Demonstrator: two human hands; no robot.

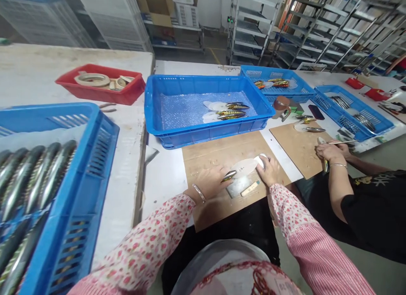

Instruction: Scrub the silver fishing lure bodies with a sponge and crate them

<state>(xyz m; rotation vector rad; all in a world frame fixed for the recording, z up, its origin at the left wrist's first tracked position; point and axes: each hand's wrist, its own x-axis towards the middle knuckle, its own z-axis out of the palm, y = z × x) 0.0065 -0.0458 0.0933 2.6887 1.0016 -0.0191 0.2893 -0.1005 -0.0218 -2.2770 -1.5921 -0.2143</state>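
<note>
My left hand [214,183] is closed around a fish-shaped lure [229,175], whose dark shiny end shows past the fingers. From it a translucent oval plate [245,167] extends toward my right hand [268,170]. That hand is closed on a small white piece [261,159] at the oval's far end; its exact kind is unclear. Below the oval lies a grey flat block [236,187], with a short pale strip [250,188] on or beside it. All of this is over a brown board [203,159] on the table.
A blue tray [203,132] lined with bubble wrap holds several lures. Left are a red bin [127,96] with tape rolls and a blue crate [109,134] of lures. At right, a co-worker's hands [331,152] work over another board [292,149], near a brown mug [281,107].
</note>
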